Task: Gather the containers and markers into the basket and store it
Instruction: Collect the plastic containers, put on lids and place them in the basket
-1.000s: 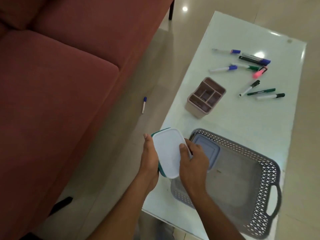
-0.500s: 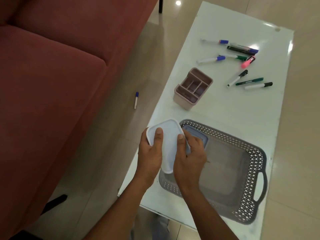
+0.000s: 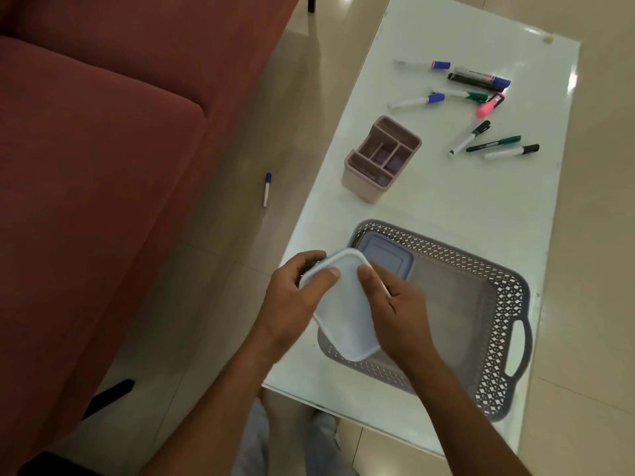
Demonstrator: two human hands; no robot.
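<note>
Both hands, the left hand (image 3: 292,297) and right hand (image 3: 395,310), grip a white-lidded container (image 3: 343,304) above the basket's (image 3: 498,304) near corner, so lowering it in beside the blue-lidded container (image 3: 386,257) seems next.

I see the white-lidded container (image 3: 343,304) now carried toward 3 o'clock, over the grey basket (image 3: 494,304); my left hand (image 3: 292,300) now has its thumb on the lid.

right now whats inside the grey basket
One container with a blue-grey lid lies in the far-left corner of the grey basket. The rest of its visible floor is bare. The near-left part is hidden by both hands and the white-lidded container they hold.
</note>
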